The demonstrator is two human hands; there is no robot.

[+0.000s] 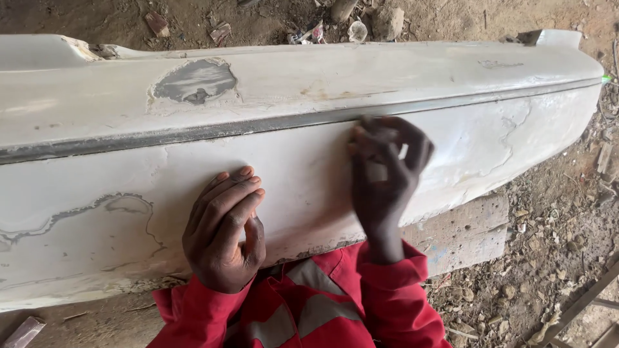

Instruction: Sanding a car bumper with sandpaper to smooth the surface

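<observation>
A long white car bumper (290, 84) lies across the view, its paint cracked and patched with grey filler. My left hand (224, 231) rests flat on its lower face, fingers together, holding nothing. My right hand (385, 169) is blurred and pressed against the bumper just below the dark groove (258, 125). Its fingers are curled around a small pale piece, seemingly sandpaper, mostly hidden by the fingers. Red sleeves with grey reflective strips cover both arms.
A grey filler patch (195, 81) sits on the upper face at the left. A flat concrete block (464, 232) lies under the bumper's right part. Dirt ground with rubble and scraps (554, 258) surrounds it; stones and litter (361, 26) lie beyond the far edge.
</observation>
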